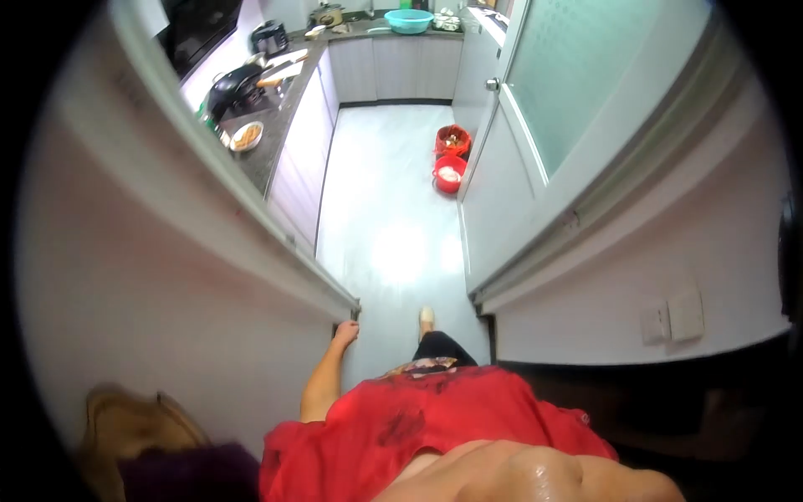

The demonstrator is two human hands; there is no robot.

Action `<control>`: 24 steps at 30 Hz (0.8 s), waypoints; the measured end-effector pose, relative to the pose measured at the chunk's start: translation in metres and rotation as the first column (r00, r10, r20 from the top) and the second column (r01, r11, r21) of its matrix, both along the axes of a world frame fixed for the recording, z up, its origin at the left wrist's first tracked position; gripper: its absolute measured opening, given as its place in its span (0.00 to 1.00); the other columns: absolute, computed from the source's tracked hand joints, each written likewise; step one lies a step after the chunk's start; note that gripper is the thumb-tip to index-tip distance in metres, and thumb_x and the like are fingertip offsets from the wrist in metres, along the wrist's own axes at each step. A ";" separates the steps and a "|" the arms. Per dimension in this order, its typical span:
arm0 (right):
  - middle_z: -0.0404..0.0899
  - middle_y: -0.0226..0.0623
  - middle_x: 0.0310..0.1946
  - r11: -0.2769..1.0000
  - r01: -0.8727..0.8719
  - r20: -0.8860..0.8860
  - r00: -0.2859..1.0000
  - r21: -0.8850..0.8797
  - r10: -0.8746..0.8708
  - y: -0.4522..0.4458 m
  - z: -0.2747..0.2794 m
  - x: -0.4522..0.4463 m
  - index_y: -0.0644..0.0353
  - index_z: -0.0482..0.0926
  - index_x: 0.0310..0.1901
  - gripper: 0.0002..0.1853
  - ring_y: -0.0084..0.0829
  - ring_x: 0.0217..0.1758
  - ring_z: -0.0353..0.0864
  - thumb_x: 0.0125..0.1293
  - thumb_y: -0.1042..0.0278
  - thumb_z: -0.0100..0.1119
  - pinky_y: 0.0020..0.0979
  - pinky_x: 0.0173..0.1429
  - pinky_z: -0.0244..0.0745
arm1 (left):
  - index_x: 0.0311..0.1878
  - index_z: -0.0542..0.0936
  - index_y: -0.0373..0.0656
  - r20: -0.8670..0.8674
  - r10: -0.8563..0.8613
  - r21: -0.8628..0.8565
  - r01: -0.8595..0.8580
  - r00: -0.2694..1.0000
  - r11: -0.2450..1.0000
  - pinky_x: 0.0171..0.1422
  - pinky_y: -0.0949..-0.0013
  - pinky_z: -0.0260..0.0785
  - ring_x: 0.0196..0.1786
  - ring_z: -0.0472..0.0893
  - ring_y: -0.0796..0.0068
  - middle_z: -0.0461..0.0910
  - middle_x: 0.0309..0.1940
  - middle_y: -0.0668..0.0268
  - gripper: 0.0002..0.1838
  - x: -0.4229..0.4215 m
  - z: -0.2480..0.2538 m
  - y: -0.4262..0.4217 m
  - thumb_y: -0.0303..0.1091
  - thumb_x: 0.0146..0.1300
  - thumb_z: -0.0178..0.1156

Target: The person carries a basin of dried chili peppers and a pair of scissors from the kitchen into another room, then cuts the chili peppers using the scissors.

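Observation:
My left hand (345,332) hangs low at my side, beside the lower end of the doorway's left frame (330,289). Its fingers look curled in, and no object shows in them. Whether the hand touches the frame I cannot tell. My right hand is out of view. Below me are my red top (468,402) and one light shoe (427,319) on the pale floor at the doorway.
Ahead lies a kitchen floor (376,184). A counter (288,113) on the left bears a black wok (234,88) and a plate of food (247,136). A turquoise basin (408,22) stands at the back. Red bins (450,177) sit by the open door (502,184).

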State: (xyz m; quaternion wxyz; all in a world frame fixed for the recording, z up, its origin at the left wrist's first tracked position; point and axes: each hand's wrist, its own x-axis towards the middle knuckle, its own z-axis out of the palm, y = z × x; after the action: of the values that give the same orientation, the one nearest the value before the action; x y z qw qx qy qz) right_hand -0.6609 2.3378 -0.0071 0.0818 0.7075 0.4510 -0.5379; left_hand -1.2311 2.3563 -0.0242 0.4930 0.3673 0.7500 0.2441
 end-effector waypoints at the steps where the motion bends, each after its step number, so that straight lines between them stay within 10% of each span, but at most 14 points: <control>1: 0.81 0.44 0.27 1.000 0.015 -0.002 1.000 -0.006 -0.015 0.030 -0.008 -0.008 0.66 0.80 0.33 0.11 0.33 0.26 0.81 0.63 0.68 0.49 0.35 0.33 0.78 | 0.42 0.83 0.35 -0.004 -0.013 0.008 0.013 1.000 1.000 0.34 0.63 0.74 0.26 0.81 0.65 0.82 0.28 0.53 0.16 -0.006 0.003 0.051 0.34 0.57 0.52; 8: 0.81 0.45 0.27 0.983 -0.176 -0.012 0.984 -0.047 0.176 0.295 -0.034 -0.055 0.66 0.79 0.34 0.11 0.33 0.26 0.81 0.63 0.68 0.49 0.34 0.32 0.78 | 0.48 0.83 0.38 -0.064 0.006 -0.026 -0.007 0.998 1.000 0.42 0.63 0.76 0.36 0.84 0.63 0.84 0.36 0.55 0.19 -0.039 0.036 0.285 0.33 0.56 0.53; 10: 0.81 0.45 0.27 0.964 -0.264 -0.023 0.965 -0.027 0.263 0.385 -0.026 -0.084 0.66 0.79 0.34 0.11 0.33 0.26 0.81 0.63 0.68 0.49 0.34 0.32 0.78 | 0.46 0.84 0.38 -0.241 -0.239 -0.105 0.219 0.941 0.970 0.46 0.58 0.75 0.41 0.83 0.53 0.84 0.38 0.53 0.19 -0.058 0.037 0.310 0.36 0.56 0.53; 14: 0.81 0.45 0.27 0.984 -0.152 -0.151 0.975 0.089 0.164 0.570 -0.017 -0.156 0.66 0.79 0.35 0.11 0.33 0.26 0.81 0.63 0.68 0.50 0.34 0.32 0.78 | 0.38 0.84 0.37 -0.355 -0.050 0.086 0.086 0.933 0.993 0.47 0.51 0.73 0.41 0.82 0.49 0.83 0.35 0.50 0.16 -0.079 0.008 0.317 0.38 0.56 0.52; 15: 0.81 0.45 0.27 0.989 -0.074 -0.224 0.969 0.124 0.101 0.622 -0.011 -0.178 0.66 0.78 0.35 0.11 0.33 0.26 0.81 0.63 0.68 0.50 0.34 0.32 0.78 | 0.34 0.83 0.38 -0.136 -0.012 -0.209 -0.016 0.991 0.978 0.47 0.50 0.73 0.40 0.82 0.50 0.83 0.34 0.49 0.15 -0.085 0.023 0.330 0.38 0.58 0.52; 21: 0.76 0.41 0.21 0.929 0.197 -0.384 0.921 0.314 -0.065 0.811 -0.005 -0.254 0.64 0.76 0.33 0.09 0.30 0.22 0.76 0.64 0.69 0.47 0.30 0.27 0.73 | 0.36 0.83 0.39 -0.119 -0.021 -0.465 -0.038 0.993 0.885 0.48 0.50 0.73 0.43 0.81 0.49 0.82 0.37 0.48 0.15 -0.120 -0.031 0.398 0.39 0.60 0.50; 24: 0.82 0.44 0.28 0.944 -0.146 -0.139 0.971 0.297 0.194 0.835 -0.064 -0.248 0.66 0.79 0.32 0.11 0.35 0.27 0.81 0.64 0.68 0.49 0.36 0.33 0.76 | 0.37 0.83 0.40 -0.121 -0.106 -0.547 0.023 0.987 0.837 0.49 0.50 0.73 0.44 0.81 0.48 0.82 0.38 0.48 0.16 -0.166 -0.031 0.491 0.39 0.61 0.49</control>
State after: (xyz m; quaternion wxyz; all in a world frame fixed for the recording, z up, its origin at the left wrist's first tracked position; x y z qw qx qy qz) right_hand -0.9092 3.1726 -0.0711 -0.0123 0.6231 0.5882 -0.5154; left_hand -1.3968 2.8471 -0.0548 0.5285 0.2543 0.8097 -0.0231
